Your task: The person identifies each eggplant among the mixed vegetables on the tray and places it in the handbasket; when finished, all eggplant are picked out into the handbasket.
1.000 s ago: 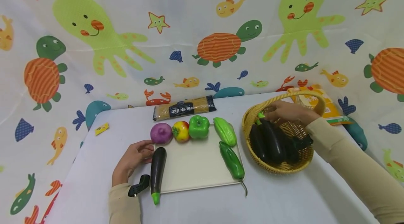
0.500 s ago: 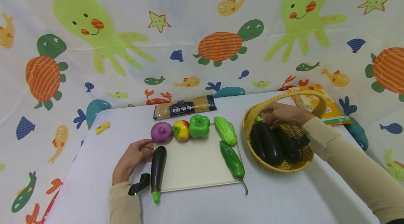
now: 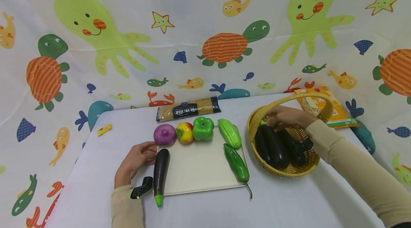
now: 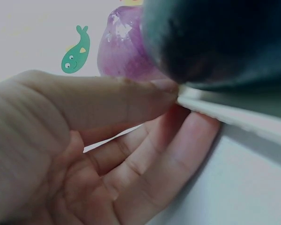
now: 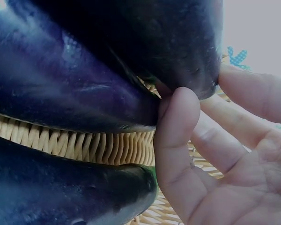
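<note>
My left hand (image 3: 136,162) pinches the left rim of a cream tray (image 3: 196,171), thumb above and fingers beneath in the left wrist view. A long dark eggplant (image 3: 161,171) with a green end lies along that rim, just right of the hand. At the right, my right hand (image 3: 290,116) reaches under the handle of a wicker basket (image 3: 285,174) holding several dark eggplants. In the right wrist view its thumb and fingers pinch the end of one eggplant (image 5: 182,42); another eggplant (image 5: 70,79) lies against it. The held one's tip is partly hidden by fingers.
Along the tray's back sit a purple onion (image 3: 165,134), a red-yellow fruit (image 3: 184,132) and a green bell pepper (image 3: 203,128). A pale green gourd (image 3: 229,133) and green chili (image 3: 236,163) line its right. Behind are spaghetti (image 3: 189,109), an orange packet (image 3: 327,108) and a yellow packet (image 3: 104,130).
My right hand has shifted slightly inside the basket, and the eggplants there have moved a little, with the rightmost one showing more. The left hand keeps its place on the tray.
</note>
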`<state>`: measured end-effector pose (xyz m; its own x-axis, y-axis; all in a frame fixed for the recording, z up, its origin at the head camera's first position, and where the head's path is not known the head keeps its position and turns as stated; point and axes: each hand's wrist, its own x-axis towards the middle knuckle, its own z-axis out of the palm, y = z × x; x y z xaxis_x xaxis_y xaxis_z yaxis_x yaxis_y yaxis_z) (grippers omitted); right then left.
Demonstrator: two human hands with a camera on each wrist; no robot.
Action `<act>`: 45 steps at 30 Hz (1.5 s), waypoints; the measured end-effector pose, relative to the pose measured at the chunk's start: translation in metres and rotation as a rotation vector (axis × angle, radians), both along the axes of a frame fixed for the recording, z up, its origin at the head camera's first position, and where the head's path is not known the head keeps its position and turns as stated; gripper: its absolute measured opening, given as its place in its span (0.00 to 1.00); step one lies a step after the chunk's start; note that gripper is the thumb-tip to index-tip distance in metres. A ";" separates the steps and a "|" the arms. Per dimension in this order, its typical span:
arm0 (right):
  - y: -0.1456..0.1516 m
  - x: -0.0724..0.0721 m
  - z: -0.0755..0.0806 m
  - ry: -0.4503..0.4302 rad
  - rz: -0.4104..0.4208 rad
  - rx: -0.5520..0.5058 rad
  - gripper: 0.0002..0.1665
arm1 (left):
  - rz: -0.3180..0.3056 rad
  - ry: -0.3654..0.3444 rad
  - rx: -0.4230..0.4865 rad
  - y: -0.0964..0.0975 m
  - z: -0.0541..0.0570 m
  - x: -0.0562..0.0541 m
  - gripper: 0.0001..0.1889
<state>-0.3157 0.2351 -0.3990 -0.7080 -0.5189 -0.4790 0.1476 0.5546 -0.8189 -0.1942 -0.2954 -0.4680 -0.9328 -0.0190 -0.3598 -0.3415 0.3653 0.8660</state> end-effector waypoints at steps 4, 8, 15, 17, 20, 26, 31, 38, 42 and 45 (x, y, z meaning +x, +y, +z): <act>0.000 0.000 -0.001 0.011 0.003 0.015 0.37 | 0.001 0.002 -0.001 0.000 0.001 0.000 0.28; -0.001 0.000 -0.001 0.019 -0.003 0.025 0.36 | -0.001 0.008 0.002 0.000 0.001 0.000 0.28; -0.002 0.003 0.000 0.037 -0.011 0.027 0.35 | -0.006 0.012 0.000 0.000 0.000 -0.001 0.28; -0.002 0.004 0.000 0.043 -0.012 0.027 0.34 | -0.005 0.012 -0.002 0.000 -0.001 -0.001 0.28; -0.001 0.004 -0.001 0.053 -0.014 0.022 0.34 | -0.002 0.012 -0.001 0.000 -0.001 -0.001 0.28; -0.001 0.004 -0.002 0.063 -0.035 0.017 0.33 | -0.002 0.010 0.001 0.000 0.000 0.000 0.28; -0.002 0.005 0.000 0.068 -0.027 0.015 0.32 | 0.000 0.006 -0.005 0.000 0.000 0.000 0.28; -0.003 0.007 0.001 0.092 -0.017 0.029 0.29 | -0.003 0.008 -0.010 0.001 0.000 0.001 0.28; -0.003 0.007 0.001 0.119 -0.015 0.052 0.25 | -0.009 0.013 -0.011 0.000 0.000 0.000 0.28; -0.004 0.009 0.002 0.142 -0.022 0.066 0.23 | -0.013 0.014 -0.011 -0.001 -0.001 0.000 0.29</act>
<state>-0.3069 0.2311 -0.3970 -0.7816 -0.4735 -0.4061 0.0459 0.6057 -0.7944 -0.1943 -0.2968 -0.4691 -0.9381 -0.0109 -0.3463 -0.3243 0.3794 0.8665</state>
